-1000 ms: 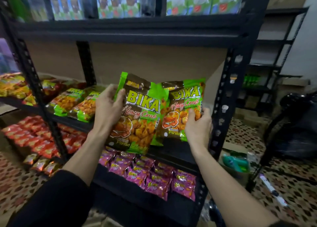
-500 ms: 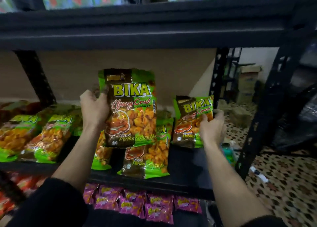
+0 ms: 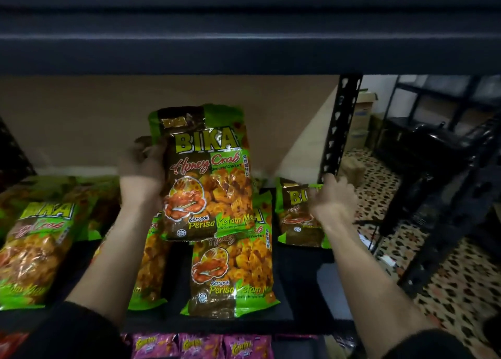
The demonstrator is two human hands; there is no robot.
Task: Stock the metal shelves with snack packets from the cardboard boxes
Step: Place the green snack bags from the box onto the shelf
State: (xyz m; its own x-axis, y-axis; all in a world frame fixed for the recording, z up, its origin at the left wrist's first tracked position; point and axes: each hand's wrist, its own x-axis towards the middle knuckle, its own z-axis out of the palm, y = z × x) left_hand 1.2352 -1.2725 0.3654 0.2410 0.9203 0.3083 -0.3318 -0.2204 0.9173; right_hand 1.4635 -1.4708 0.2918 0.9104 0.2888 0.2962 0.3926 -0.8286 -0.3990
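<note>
Left hand (image 3: 142, 166): fingers curled round the left edge of 1 Honey Crab packet (image 3: 208, 185). The packet is upright, face to camera, held above the metal shelf (image 3: 298, 291), with most of it to the right of the grip. Directly under it, a second packet (image 3: 233, 272) lies flat on the shelf. Right hand (image 3: 334, 198): fingers straight and spread over the right side of a third packet (image 3: 295, 217) lying by the shelf's right post. It's blurred, so can't tell if they touch.
</note>
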